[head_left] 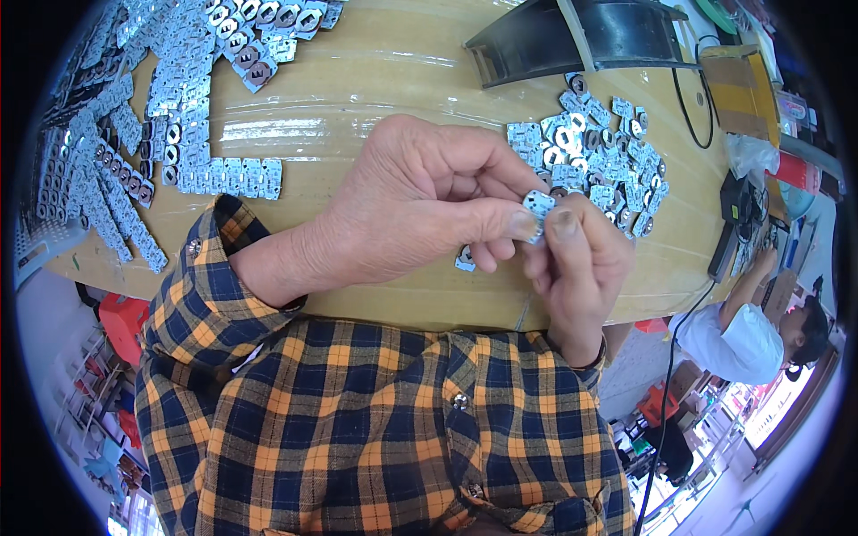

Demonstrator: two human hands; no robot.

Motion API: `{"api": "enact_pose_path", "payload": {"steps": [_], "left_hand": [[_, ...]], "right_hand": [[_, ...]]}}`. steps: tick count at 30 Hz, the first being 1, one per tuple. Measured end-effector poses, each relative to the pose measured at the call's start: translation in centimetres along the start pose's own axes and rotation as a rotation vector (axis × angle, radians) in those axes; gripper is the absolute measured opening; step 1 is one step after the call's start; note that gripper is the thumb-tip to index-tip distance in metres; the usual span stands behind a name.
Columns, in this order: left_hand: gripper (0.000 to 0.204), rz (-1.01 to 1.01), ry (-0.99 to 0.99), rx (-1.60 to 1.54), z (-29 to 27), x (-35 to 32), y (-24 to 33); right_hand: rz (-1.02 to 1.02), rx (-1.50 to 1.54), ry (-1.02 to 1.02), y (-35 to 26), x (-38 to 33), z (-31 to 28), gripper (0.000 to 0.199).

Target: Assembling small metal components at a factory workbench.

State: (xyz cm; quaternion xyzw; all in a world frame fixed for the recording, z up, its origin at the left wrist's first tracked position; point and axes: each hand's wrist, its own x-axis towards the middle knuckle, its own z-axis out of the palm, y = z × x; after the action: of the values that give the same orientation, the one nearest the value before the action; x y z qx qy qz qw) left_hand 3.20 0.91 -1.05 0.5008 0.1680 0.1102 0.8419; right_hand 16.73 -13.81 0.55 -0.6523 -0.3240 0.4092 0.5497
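Observation:
Between the fingertips of both my hands is a small pale-blue circuit board [538, 205] with dark components on it. My left hand [429, 192] pinches it between thumb and index finger, the other fingers curled beneath. From the right, my right hand [581, 255] grips the board's other edge, thumb on top. Behind my hands lies a loose pile of small circuit boards [603, 170], several bearing round metal coin-cell holders. One more small board [465, 259] lies under my left hand, partly covered by the fingers.
Strips of joined circuit boards [179, 116] are heaped at the left. A black curved bin [617, 36] stands at the back, with a cardboard box [737, 85] and a black cable [706, 134] to its right. Another person in a pale shirt [728, 344] is at the right.

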Motion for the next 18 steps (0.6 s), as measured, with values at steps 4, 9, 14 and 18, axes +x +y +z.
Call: {"api": "enact_pose_path", "payload": {"steps": [4, 9, 14, 18], "left_hand": [[0.019, 0.048, -0.077, -0.024, -0.3, 0.0, 0.1], [0.018, 0.062, -0.064, 0.009, -0.4, 0.0, 0.1], [0.014, 0.111, -0.005, 0.029, -0.1, 0.0, 0.0], [0.015, 0.259, 0.145, 0.267, 0.2, 0.0, -0.4]], "right_hand": [[0.227, 0.553, -0.058, 0.2, 0.1, 0.7, 0.031], [0.203, 0.519, -0.057, 0.0, 0.0, 1.1, 0.032], [0.190, 0.492, -0.012, 0.3, 0.1, 1.1, 0.031], [0.074, 0.420, 0.095, 0.5, 0.1, 1.2, 0.031]]}}
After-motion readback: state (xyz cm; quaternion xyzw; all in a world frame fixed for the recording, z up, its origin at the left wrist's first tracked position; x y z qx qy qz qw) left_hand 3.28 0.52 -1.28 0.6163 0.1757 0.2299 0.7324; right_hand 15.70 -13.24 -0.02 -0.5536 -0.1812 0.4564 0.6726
